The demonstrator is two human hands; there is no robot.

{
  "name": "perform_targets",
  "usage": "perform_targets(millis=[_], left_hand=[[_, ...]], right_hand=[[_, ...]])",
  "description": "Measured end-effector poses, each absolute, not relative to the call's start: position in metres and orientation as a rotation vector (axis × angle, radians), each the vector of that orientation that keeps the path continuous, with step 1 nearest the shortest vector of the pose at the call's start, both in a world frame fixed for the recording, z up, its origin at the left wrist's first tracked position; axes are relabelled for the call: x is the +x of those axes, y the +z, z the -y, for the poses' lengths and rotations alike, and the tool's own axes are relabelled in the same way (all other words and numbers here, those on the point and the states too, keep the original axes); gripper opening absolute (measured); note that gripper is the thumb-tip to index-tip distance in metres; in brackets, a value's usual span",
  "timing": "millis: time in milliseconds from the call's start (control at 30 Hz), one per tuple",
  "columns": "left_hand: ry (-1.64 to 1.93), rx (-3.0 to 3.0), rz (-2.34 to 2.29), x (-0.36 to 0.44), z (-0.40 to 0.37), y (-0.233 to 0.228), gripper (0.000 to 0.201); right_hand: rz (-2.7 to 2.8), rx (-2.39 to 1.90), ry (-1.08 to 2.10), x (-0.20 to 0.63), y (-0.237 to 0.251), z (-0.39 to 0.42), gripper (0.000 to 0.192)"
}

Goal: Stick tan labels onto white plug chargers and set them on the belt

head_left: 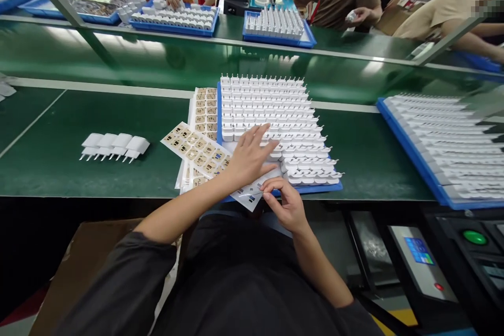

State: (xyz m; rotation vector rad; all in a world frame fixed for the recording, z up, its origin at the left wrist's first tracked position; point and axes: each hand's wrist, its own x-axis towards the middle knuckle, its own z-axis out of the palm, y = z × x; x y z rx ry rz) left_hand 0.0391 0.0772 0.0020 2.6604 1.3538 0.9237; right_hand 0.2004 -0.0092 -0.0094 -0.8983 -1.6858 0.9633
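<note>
My left hand point(252, 155) lies flat, fingers spread, on the near rows of white plug adapters point(268, 110) that fill a blue tray point(315, 188). My right hand point(284, 200) pinches the edge of a white label sheet point(249, 197) at the tray's near edge. Sheets of tan stickers point(197, 148) lie just left of the tray, partly under my left wrist.
A short row of white adapters point(115, 146) lies on the green belt to the left. Another blue tray of adapters point(444, 142) sits at right. Across the line, other people handle trays point(175, 16) point(277, 25). A machine with a green button point(474, 237) stands at lower right.
</note>
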Motion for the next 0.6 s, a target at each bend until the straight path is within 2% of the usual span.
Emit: perform_targets(millis=[133, 200, 300, 400, 533, 600], left_hand=[[0.728, 2.738, -1.374, 0.069, -0.092, 0.007, 0.021], [0.750, 2.664, -1.378, 0.069, -0.091, 0.012, 0.016], [0.887, 2.354, -1.249, 0.051, -0.079, 0.021, 0.021], [0.998, 1.755, -1.070, 0.028, -0.057, 0.025, 0.037], [1.144, 1.045, -0.837, 0.010, -0.024, 0.012, 0.050], [1.176, 0.863, -0.792, 0.007, -0.010, 0.003, 0.050]], right_hand=[[1.713, -0.922, 0.909, 0.203, -0.012, 0.011, 0.004], [1.684, -0.933, 0.924, 0.205, -0.015, 0.012, 0.004], [1.548, -0.933, 0.978, 0.208, -0.019, 0.014, 0.004], [1.414, -0.884, 1.017, 0.208, -0.017, 0.015, 0.006], [1.389, -0.781, 1.086, 0.199, -0.005, 0.017, 0.010], [1.406, -0.746, 1.121, 0.192, 0.001, 0.018, 0.009]])
